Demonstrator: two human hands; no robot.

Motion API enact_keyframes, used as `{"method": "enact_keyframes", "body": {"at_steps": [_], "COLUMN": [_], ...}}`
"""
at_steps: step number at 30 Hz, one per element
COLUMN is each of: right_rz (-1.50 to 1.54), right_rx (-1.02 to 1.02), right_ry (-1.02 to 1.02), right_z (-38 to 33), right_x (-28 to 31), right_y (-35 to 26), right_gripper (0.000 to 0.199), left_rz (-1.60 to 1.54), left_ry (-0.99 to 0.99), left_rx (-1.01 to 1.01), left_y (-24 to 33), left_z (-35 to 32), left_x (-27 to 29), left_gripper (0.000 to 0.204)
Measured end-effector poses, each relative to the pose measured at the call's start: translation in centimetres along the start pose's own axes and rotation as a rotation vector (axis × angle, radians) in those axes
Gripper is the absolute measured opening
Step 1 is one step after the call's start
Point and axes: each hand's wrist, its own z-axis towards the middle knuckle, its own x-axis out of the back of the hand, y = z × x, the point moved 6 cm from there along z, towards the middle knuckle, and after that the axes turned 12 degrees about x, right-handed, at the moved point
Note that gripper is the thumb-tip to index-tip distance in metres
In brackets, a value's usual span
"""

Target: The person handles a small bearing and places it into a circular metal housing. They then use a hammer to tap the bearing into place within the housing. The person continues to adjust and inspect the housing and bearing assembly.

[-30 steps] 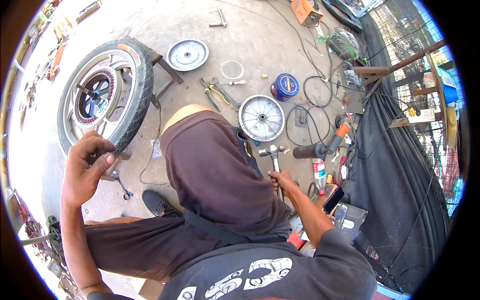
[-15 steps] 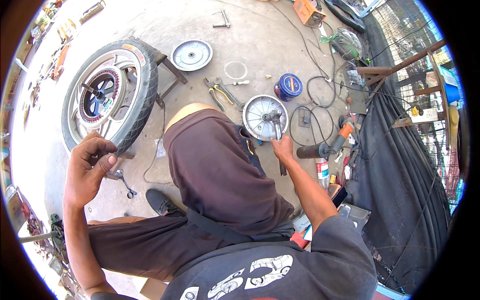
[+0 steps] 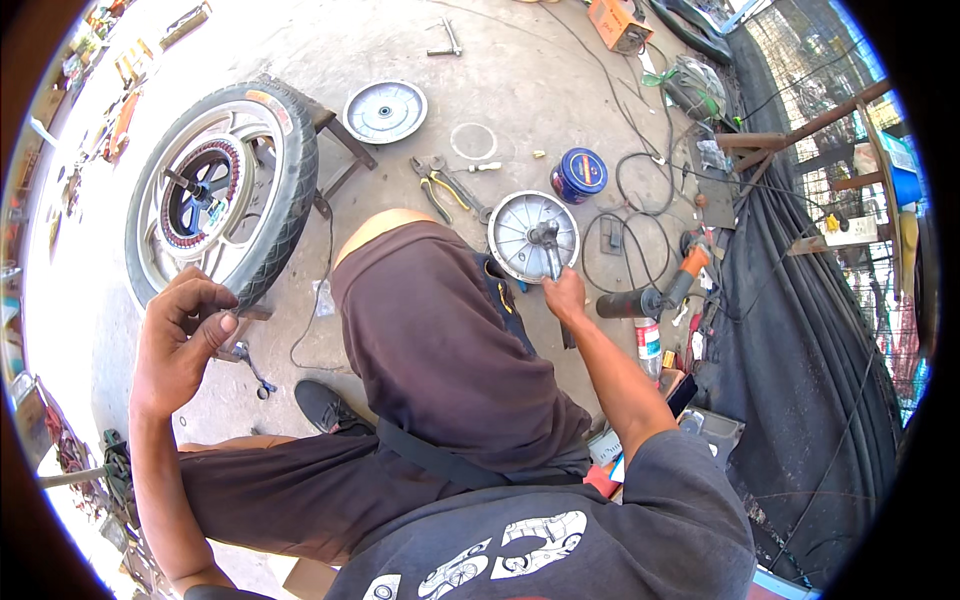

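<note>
- The right hand (image 3: 563, 296) is closed around the handle of a hammer with a dark metal head (image 3: 549, 240); the head rests at the centre of a round, ribbed, silver metal hub cover (image 3: 520, 236).
- That hub cover lies flat on the grey concrete floor (image 3: 300, 40), just beyond the person's raised knee in brown shorts (image 3: 440, 340).
- The left hand (image 3: 180, 340) is held up, fingers curled loosely inward; whether it pinches anything small cannot be told. It hovers close to a black-tyred wheel with silver spokes and a copper-wound motor hub (image 3: 215, 195), not touching it.
- The wheel leans tilted against a small dark stool (image 3: 335, 135).
- A second flat silver disc cover (image 3: 385, 110) lies on the floor past the stool, well apart from the hammer.
- Pliers with yellow-and-black handles (image 3: 440, 188) lie between the two discs.
- A round blue tin (image 3: 578, 175) stands near the hub cover, on its far right.
- An angle grinder with an orange body and black grip (image 3: 655, 295) lies just right of the right hand, among black cables (image 3: 640, 190).
- A thin clear ring (image 3: 472, 141) lies near the pliers.
</note>
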Motion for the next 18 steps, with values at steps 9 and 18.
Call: {"method": "enact_keyframes", "body": {"at_steps": [9,18], "right_rz": [-0.051,-0.026], "right_rx": [-0.021,-0.057], "right_ry": [-0.006,-0.031], "right_z": [0.2,1.1], "right_x": [0.1,0.3], "right_y": [-0.9,-0.6], "right_gripper": [0.037,0.036], "left_rz": [0.02,0.021], "left_ry": [-0.006,-0.004], "left_rx": [0.003,-0.001], "left_y": [-0.1,0.3], "left_z": [0.0,0.0], "left_x": [0.0,-0.1], "left_gripper": [0.022,0.021]}}
